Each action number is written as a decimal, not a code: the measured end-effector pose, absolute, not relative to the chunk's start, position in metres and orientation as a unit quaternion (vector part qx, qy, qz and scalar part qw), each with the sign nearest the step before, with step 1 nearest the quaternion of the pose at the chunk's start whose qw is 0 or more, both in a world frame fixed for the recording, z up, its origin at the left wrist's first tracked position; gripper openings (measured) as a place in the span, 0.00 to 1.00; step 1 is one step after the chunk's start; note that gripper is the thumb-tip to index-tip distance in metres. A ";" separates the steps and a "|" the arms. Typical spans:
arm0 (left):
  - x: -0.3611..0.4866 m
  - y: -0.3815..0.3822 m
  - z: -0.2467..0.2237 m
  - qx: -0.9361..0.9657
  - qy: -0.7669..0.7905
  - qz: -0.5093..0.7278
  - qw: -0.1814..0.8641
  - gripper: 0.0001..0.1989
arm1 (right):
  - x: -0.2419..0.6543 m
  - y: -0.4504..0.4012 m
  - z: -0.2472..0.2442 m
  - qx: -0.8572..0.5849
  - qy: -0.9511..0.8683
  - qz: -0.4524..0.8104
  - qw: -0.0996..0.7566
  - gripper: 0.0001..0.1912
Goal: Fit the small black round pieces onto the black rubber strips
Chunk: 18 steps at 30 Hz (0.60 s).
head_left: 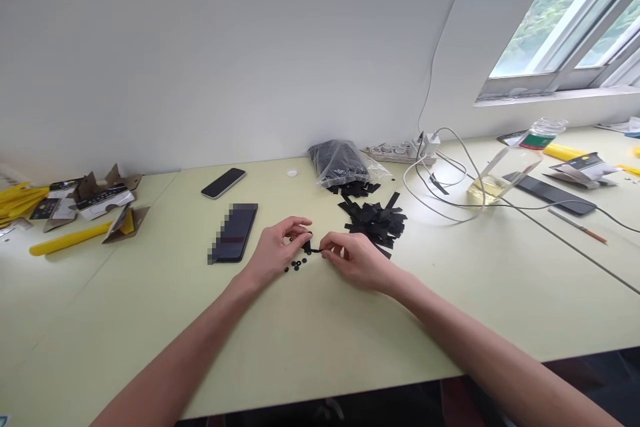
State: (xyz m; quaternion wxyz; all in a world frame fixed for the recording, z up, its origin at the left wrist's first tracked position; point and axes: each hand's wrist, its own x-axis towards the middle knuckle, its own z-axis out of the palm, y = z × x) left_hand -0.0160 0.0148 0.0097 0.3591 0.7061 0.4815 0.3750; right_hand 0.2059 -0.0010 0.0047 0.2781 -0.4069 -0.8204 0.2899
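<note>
Both hands meet low over the middle of the table. My left hand [281, 245] pinches a small black strip [308, 247] between thumb and fingers. The strip's other end runs to my right hand [356, 256], whose thumb and fingertips are closed on it. Part of the strip is hidden by the fingers. Just below my left hand lie several small black ring-like pieces [296, 264] on the table. A loose pile of black strips [376, 219] lies just beyond my right hand.
A clear plastic bag [338, 161] of black material stands behind the pile. Two phones, one dark [237, 233] and one smaller [223, 183], lie left. Cables [465, 213], a tilted bottle [515, 163] and a knife-like tool [577, 225] are right. Yellow-handled packaging [75, 239] sits far left.
</note>
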 end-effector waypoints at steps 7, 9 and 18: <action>-0.012 0.013 0.006 0.691 0.477 0.388 0.380 0.14 | 0.201 0.001 0.002 -0.414 -0.756 0.335 0.381 0.08; -0.012 0.013 0.004 0.690 0.474 0.385 0.389 0.13 | 0.201 0.002 0.002 -0.416 -0.737 0.359 0.393 0.07; -0.011 0.007 0.005 0.733 0.433 0.380 0.361 0.12 | 0.201 0.001 0.003 -0.440 -0.709 0.390 0.389 0.08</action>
